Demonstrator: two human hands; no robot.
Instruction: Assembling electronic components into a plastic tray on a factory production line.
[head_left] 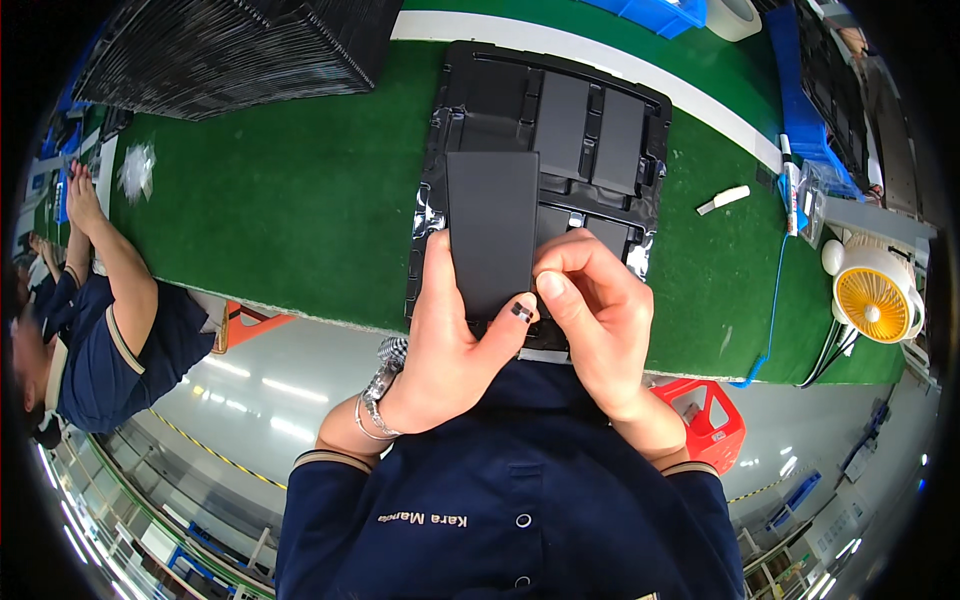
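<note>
Navy shirt (450,480) sits nearest, hands (440,352) on a black slab (492,225).

The view looks steeply down from the person's head, through the left of two fisheye cameras worn side by side. The navy shirt (470,475) fills the near side; the left hand (440,345) and right hand (608,325) sit centrally, close below. Beyond them, the green worktop (270,190) bends toward the rim, with a co-worker (112,340) left and a desk fan (872,306) right.
</note>
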